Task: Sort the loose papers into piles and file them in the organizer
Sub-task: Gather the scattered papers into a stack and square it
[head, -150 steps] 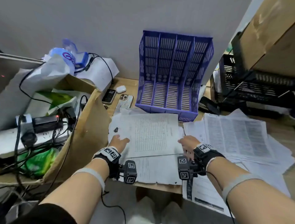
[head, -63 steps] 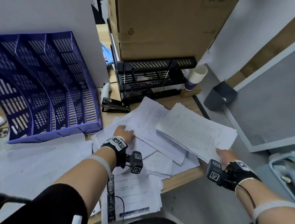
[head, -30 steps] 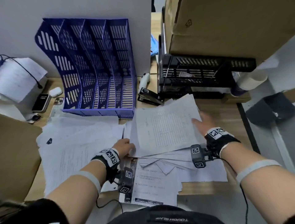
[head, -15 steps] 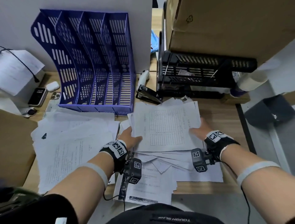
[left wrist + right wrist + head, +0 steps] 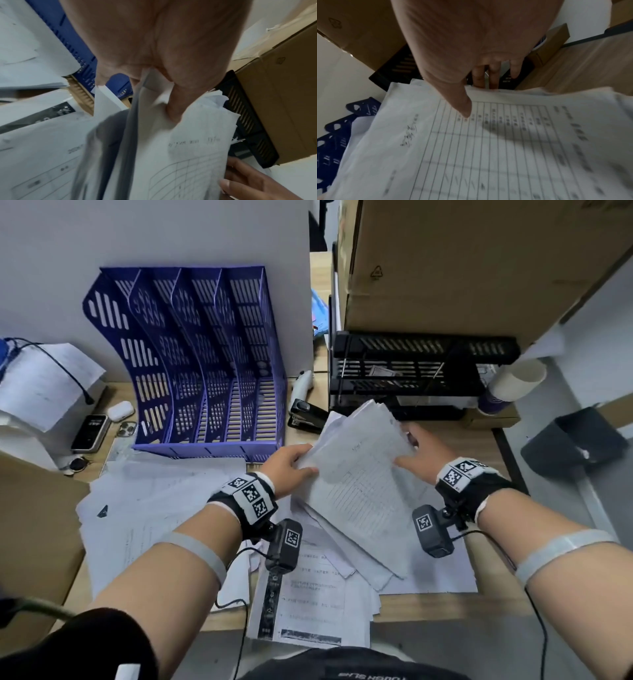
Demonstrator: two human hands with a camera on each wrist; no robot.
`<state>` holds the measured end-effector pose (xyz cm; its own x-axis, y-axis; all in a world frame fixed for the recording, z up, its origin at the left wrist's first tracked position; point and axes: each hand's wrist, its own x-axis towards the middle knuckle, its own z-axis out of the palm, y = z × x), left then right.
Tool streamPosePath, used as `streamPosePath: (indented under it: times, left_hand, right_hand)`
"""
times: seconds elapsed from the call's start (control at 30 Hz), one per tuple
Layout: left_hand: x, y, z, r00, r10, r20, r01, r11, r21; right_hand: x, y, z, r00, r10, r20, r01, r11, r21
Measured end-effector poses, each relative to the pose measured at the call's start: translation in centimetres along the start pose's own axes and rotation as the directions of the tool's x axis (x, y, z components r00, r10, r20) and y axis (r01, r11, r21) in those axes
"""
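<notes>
Your left hand (image 5: 286, 465) pinches the left edge of the paper stack (image 5: 359, 474), thumb on top and fingers curled beneath, as the left wrist view shows the sheets wedged between thumb and palm; your right hand (image 5: 416, 458) grips the stack's right edge, thumb (image 5: 460, 106) lying on the ruled top sheet and fingers (image 5: 494, 75) wrapped behind the far edge; the stack is tilted, its far end raised toward the black tray (image 5: 411, 378) while its near end lies over the loose papers (image 5: 325, 594) spread on the desk (image 5: 496, 604); the blue organizer (image 5: 205, 364) stands against the wall to the left of the stack, its four slots showing no papers inside; a second spread of papers (image 5: 150, 508) lies in front of the organizer, under your left forearm; a black stapler (image 5: 306, 414) sits between the organizer and the black tray, just beyond the stack's far corner; a cardboard box (image 5: 462, 261) rests on top of the black tray; a paper cup (image 5: 513, 386) lies on its side to the right of the tray; a phone (image 5: 89, 433) and a white earbud case (image 5: 120, 409) lie left of the organizer
</notes>
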<state>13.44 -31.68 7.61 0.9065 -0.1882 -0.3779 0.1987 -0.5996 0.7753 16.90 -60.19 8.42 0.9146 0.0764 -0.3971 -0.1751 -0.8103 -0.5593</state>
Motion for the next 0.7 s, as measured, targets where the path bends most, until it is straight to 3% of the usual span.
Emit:
streamPosePath:
  times: [0.17, 0.27, 0.33, 0.43, 0.47, 0.53, 0.6, 0.7]
  left_hand:
    - [-2.2, -1.9, 0.4, 0.991, -0.098, -0.091, 0.089, 0.992, -0.091]
    - [-3.0, -3.8, 0.8, 0.979, -0.111, -0.172, 0.095, 0.991, -0.096]
    - [-3.2, -5.3, 1.0, 0.938, -0.158, -0.307, 0.139, 0.987, -0.082]
    - [-4.1, -6.7, 1.0, 0.844, -0.304, -0.441, 0.187, 0.939, -0.289]
    - [-4.5, -6.9, 1.0, 0.836, -0.378, -0.398, 0.22, 0.895, -0.388]
    - [-5.0, -8.2, 1.3, 0.848, -0.499, -0.179, 0.321, 0.752, -0.576]
    - [-6.0, -8.9, 1.8, 0.869, -0.493, 0.039, 0.4, 0.655, -0.641]
    - [-7.3, -9.2, 2.8, 0.896, -0.425, 0.124, 0.368, 0.559, -0.743]
  right_hand:
    - [-0.3, 0.2, 2.0, 0.991, -0.029, 0.128, 0.029, 1.0, -0.003]
    - [-1.0, -0.4, 3.1, 0.991, -0.049, 0.128, 0.047, 0.999, 0.019]
    - [-1.4, -0.8, 3.5, 0.993, -0.043, 0.106, 0.041, 0.999, 0.025]
    - [-1.8, -1.5, 3.8, 0.996, -0.02, 0.086, 0.015, 0.998, 0.06]
    - [-1.7, -1.4, 4.1, 0.996, -0.022, 0.091, 0.014, 0.997, 0.082]
    - [-1.6, -1.5, 4.6, 0.995, -0.029, 0.101, 0.019, 0.995, 0.099]
    - [-1.3, -1.2, 5.2, 0.994, -0.018, 0.104, 0.007, 0.994, 0.11]
    - [-1.4, -1.6, 5.3, 0.996, -0.015, 0.086, 0.003, 0.991, 0.13]
